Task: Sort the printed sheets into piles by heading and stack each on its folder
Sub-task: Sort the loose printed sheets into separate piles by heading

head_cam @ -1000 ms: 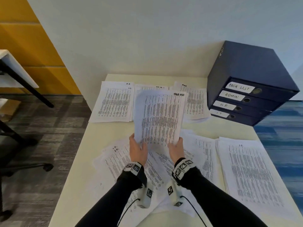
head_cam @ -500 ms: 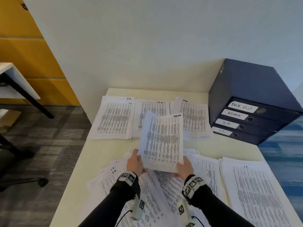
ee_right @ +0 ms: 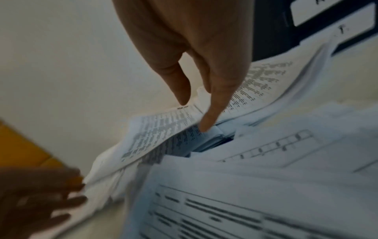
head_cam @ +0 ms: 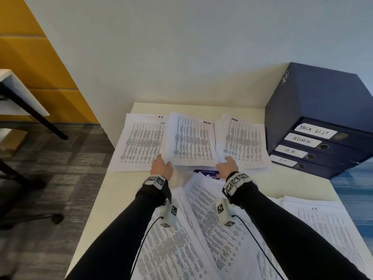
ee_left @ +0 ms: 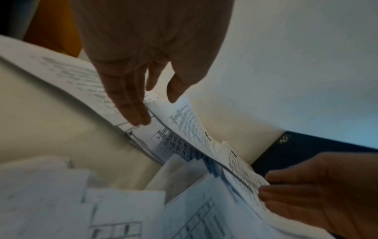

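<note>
Head view shows the left hand [head_cam: 162, 167] and right hand [head_cam: 227, 165], fingers straight, touching the near corners of the middle pile [head_cam: 192, 141] on the surface [head_cam: 113, 190].

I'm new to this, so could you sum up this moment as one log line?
step: sheet laid on middle pile | left hand: open, at near-left corner | right hand: open, at near-right corner | unsorted sheets: remain

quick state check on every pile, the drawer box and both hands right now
HR pile: flat, far left
middle pile: top sheet just laid, near edge lifted
ADMIN pile: flat, far right, edges ragged
unsorted sheets: fanned loosely
near-right pile: flat
drawer box: all four drawers closed
left hand: fingers straight, at middle pile's corner
right hand: fingers straight, at its other corner
</note>
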Demonstrator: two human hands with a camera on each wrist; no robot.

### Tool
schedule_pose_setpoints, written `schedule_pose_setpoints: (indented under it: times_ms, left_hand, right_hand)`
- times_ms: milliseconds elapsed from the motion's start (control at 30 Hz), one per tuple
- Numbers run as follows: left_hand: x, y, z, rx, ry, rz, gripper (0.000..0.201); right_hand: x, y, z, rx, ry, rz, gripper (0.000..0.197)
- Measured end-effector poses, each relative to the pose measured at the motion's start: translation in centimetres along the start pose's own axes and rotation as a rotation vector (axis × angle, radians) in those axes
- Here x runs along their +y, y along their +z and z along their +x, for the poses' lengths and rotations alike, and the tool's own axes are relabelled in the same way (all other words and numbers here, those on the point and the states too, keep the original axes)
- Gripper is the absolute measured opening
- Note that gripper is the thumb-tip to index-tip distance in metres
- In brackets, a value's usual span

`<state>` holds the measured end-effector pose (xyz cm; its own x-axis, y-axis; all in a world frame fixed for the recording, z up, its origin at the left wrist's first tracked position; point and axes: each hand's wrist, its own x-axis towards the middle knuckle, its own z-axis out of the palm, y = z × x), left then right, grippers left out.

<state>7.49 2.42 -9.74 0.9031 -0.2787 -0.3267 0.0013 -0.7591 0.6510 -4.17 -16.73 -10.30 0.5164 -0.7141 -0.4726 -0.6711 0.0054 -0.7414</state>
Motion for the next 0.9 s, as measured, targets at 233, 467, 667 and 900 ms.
schedule_pose_setpoints:
  times_ms: [233, 467, 667, 900]
  left_hand:
    - [-4.2, 0.0, -5.4, -0.107, 0.171, 0.369, 0.014]
    - [-9.0, 1.6, -10.1, -0.105, 0.097, 0.330, 0.029]
    - [-9.6, 2.2, -11.7, -0.031, 0.209, 0.178, 0.022]
    - [-9.8, 2.4, -11.8, 0.063, 0.306, 0.197, 0.018]
  right_hand:
    - [4.1, 1.7, -8.5, -0.266, -0.016, -0.061, 0.014]
    - [8.3, 6.4, -15.0, -0.392, 0.018, -0.226, 0.054]
    - [8.7, 6.6, -16.6, -0.442, -0.159, -0.369, 0.029]
    - [10.5, -2.4, -13.3, -0.298, -0.027, -0.200, 0.043]
